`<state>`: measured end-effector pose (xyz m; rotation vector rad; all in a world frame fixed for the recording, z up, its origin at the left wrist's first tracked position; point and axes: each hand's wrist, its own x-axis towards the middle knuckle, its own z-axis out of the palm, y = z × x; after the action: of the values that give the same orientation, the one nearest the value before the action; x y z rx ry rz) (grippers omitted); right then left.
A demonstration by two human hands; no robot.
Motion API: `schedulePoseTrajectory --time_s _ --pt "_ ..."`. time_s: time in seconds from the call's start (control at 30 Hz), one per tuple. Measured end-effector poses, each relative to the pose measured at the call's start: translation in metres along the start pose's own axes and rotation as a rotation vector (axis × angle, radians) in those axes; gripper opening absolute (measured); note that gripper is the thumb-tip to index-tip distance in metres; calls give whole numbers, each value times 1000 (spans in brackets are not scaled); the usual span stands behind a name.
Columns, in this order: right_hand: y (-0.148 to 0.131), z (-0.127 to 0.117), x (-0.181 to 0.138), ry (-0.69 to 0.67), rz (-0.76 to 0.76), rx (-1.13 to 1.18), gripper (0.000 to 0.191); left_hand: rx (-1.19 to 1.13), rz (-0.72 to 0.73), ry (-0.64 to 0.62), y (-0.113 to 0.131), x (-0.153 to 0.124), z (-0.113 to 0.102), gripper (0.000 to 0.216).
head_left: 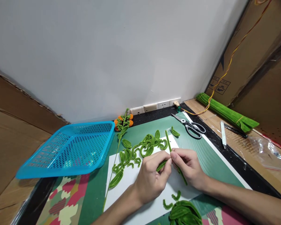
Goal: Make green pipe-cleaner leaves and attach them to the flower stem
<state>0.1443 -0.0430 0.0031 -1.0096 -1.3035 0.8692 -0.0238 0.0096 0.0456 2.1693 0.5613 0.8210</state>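
Both hands meet over a white sheet of paper [131, 184] on the green mat. My left hand [152, 176] pinches a folded green pipe-cleaner leaf [161, 165]. My right hand [188, 167] is closed round a straight green pipe cleaner [168, 140] that sticks up past the fingers and out below them. The two pieces touch between my fingertips. Several finished green leaf loops [145, 147] lie on the paper just beyond the hands. A long stem with leaves and orange flowers [123, 123] lies to the left.
A blue plastic basket [70, 150] sits at the left. Scissors [192, 126] lie at the back right, with a white tool [223, 134] and a bundle of green pipe cleaners [227, 112] beyond. More green pieces [184, 212] lie near the front edge. Cardboard stands on both sides.
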Motion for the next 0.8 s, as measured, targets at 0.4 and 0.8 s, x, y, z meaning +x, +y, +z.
schedulePoseTrajectory --time_s 0.4,0.8 --pt "9 0 10 -83 223 126 56 284 167 -23 -20 5 -7 21" --pt "7 -33 26 0 -720 -611 28 -695 -518 50 -11 13 -1 37"
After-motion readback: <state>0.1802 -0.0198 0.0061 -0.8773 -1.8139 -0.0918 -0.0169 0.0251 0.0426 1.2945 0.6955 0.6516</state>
